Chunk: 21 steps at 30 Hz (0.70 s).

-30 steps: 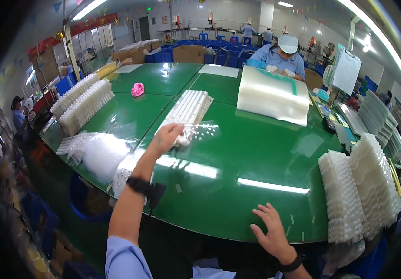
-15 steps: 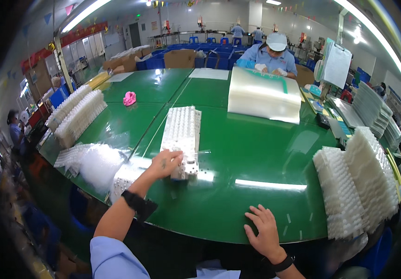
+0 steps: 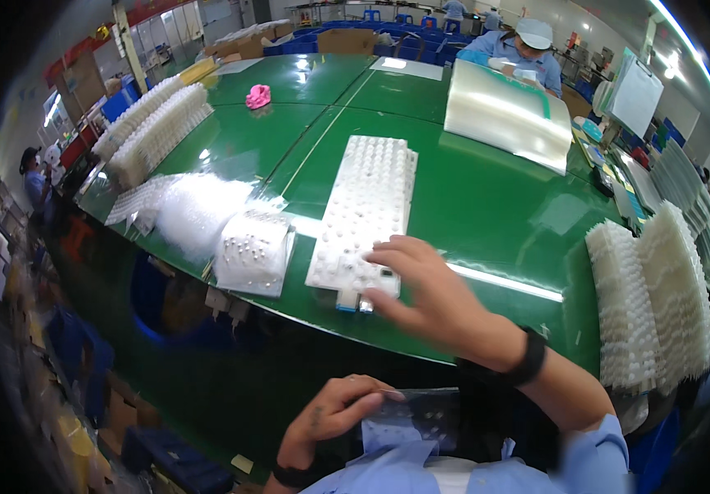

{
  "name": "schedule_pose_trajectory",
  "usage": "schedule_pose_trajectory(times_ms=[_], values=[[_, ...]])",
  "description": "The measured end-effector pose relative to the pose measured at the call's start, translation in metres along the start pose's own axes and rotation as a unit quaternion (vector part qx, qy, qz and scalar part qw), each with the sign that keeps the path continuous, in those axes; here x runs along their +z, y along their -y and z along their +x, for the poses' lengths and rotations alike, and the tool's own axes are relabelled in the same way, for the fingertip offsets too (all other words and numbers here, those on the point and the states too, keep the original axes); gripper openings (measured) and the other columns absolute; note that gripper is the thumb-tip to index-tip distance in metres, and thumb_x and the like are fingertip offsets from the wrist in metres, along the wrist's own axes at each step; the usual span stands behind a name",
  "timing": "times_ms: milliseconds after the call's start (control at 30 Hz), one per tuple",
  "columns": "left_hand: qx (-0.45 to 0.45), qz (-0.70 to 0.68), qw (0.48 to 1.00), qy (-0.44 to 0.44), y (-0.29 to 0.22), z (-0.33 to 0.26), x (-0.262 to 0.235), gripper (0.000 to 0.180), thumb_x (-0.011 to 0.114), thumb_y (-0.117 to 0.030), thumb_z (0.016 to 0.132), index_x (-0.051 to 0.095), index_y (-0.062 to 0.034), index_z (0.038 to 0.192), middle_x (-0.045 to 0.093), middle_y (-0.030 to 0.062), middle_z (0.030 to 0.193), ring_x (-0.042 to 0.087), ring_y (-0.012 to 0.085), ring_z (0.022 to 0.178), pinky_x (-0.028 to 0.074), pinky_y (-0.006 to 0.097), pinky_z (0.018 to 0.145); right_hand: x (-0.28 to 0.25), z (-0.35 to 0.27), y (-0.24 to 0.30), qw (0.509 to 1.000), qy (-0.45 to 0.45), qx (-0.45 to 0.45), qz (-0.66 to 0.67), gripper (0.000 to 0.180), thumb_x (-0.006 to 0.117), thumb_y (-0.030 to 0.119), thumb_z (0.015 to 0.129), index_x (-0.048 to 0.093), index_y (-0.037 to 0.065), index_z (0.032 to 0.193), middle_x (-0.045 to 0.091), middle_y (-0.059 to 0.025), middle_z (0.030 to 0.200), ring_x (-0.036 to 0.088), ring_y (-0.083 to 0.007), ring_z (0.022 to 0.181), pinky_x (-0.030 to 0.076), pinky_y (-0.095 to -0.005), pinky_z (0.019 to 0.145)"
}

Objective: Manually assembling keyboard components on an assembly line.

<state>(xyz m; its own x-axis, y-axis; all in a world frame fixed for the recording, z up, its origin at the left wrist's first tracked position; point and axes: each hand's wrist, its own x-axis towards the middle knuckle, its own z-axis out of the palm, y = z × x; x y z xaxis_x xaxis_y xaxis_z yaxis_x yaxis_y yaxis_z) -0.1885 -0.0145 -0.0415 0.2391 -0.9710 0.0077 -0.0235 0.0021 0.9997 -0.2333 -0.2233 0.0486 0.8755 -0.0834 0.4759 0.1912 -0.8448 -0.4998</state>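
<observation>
White studded stack [image 3: 367, 198], lying flat on green table [image 3: 495, 222], near end overlapped by right hand [image 3: 433, 288], thumb and fingers apart, contact unclear; left hand [image 3: 334, 412] pinching clear film [image 3: 441, 416]; possible skewing of layers from sideways fingertip drag.

Over the near end of the white domed stack [image 3: 365, 198], the right hand [image 3: 433, 296] is blurred and covers part of that end; whether its fingertips touch cannot be told. A blue-edged piece [image 3: 347, 301] at the stack's near end is too small to identify. Nearer than the stack, the left hand [image 3: 334, 416] hides part of a clear film [image 3: 439, 416] whose specks are too faint to make out. Left of the stack, glare washes out a plastic heap [image 3: 202, 214]. Beyond it, rightward, curved sheets [image 3: 507, 119] hide a co-worker's [image 3: 528, 51] lower body.
</observation>
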Motion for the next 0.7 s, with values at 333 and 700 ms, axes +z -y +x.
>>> schedule_pose_trajectory(times_ms=[333,700], values=[[0.052,0.125,0.989,-0.051,0.004,-0.028,0.014,0.027,0.053,-0.022,0.094,0.067,-0.0016,0.104,0.067,0.0136,0.091,0.062,0.0289,0.087,0.047,0.038,0.083,0.089,0.036,-0.039,0.999,0.003,-0.007,-0.034,0.020,0.058,0.009,0.083,0.059,-0.004,0.098,0.061,-0.0231,0.100,0.058,-0.0387,0.096,0.046,-0.0426,0.087],[0.098,0.111,0.989,-0.020,-0.003,-0.013,0.028,0.025,0.055,-0.018,0.092,0.069,-0.0006,0.102,0.069,0.0125,0.100,0.063,0.0256,0.091,0.047,0.036,0.085,-0.040,0.036,-0.055,0.947,-0.253,0.151,0.130,0.025,0.042,0.004,0.098,0.060,-0.005,0.112,0.068,-0.0144,0.102,0.063,-0.0195,0.095,0.048,-0.0284,0.082]])
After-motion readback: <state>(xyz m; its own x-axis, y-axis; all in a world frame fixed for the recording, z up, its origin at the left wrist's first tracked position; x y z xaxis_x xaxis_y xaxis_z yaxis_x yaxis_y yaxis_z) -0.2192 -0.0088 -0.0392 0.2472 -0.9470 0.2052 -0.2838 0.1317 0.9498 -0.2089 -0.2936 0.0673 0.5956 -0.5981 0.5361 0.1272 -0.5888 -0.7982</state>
